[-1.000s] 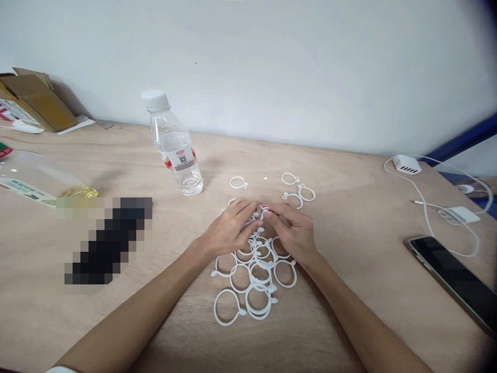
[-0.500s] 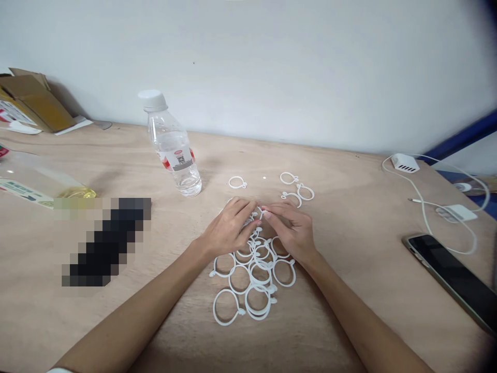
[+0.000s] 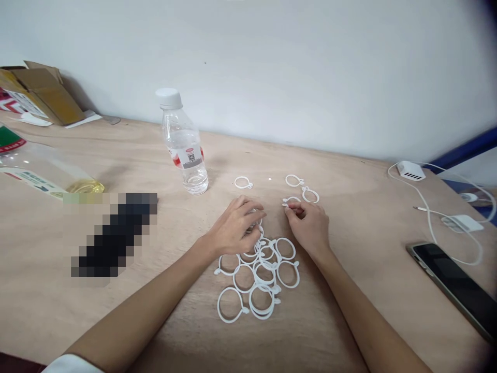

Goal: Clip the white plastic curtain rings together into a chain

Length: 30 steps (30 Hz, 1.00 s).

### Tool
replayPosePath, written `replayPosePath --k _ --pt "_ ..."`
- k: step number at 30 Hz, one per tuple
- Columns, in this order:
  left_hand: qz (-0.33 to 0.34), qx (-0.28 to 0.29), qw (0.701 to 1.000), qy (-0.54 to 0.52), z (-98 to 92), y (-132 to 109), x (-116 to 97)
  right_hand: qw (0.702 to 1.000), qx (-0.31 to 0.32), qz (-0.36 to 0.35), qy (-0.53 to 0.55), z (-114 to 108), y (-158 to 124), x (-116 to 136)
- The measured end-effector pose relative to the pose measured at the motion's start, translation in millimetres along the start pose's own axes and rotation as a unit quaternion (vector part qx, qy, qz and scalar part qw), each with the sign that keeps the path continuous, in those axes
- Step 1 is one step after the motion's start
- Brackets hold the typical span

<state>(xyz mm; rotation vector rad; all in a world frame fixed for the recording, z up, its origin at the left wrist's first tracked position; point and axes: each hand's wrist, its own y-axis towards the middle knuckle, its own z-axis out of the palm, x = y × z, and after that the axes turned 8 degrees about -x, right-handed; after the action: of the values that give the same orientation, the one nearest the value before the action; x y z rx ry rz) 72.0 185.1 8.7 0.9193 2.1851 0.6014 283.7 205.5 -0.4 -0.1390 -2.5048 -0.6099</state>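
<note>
White plastic curtain rings [image 3: 230, 305], each with a small eyelet, lie overlapping in a loose pile on the wooden table. Over the pile's far end, my left hand [image 3: 236, 228] is curved with thumb and fingers apart; some rings show beneath and between them. To its right, my right hand [image 3: 308, 225] is closed in a pinch on a white curtain ring [image 3: 284, 205], most of which the fingers hide. Just beyond that hand lie a few separate rings [image 3: 294, 181], and one more ring [image 3: 243, 182] lies alone past my left hand.
A water bottle [image 3: 190, 150] stands behind my left hand. Leftward are a blurred dark object [image 3: 116, 235], a bottle with yellow liquid [image 3: 50, 166] and a cardboard box [image 3: 58, 98]. At right are a phone [image 3: 450, 280], a white charger [image 3: 411, 170] and cables. A wall closes off the back.
My hands, close together before, have parted. The right one has moved right with a ring in its pinch, while the left fingers have spread over the pile. The view has shifted slightly.
</note>
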Motion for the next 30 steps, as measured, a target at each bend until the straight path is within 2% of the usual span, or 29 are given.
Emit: replayPosePath --k 3,6,12,18,20,24,30 --pt "-0.012 -0.009 1.000 0.000 0.1 1 0 0.998 -0.008 0.010 0.061 0 -2 6" --pt "-0.040 -0.035 0.999 0.003 0.6 2 -1 0.981 0.002 0.036 0.189 -1 -7 15" --pt "-0.094 -0.031 0.995 0.003 0.5 3 -2 0.903 0.168 0.071 0.389 -6 -16 34" --pt "-0.079 -0.032 0.996 -0.020 0.3 3 0 0.856 0.237 0.084 0.453 -10 -13 35" --pt "-0.087 -0.037 0.995 -0.023 0.1 2 0 0.851 0.242 0.082 0.458 -11 -13 34" --pt "-0.097 -0.030 0.995 -0.026 -0.8 3 0 0.864 0.238 0.062 0.440 -10 -13 32" --pt "-0.105 -0.006 0.994 -0.008 -2.2 2 0 0.879 0.142 0.079 0.448 -3 -13 30"
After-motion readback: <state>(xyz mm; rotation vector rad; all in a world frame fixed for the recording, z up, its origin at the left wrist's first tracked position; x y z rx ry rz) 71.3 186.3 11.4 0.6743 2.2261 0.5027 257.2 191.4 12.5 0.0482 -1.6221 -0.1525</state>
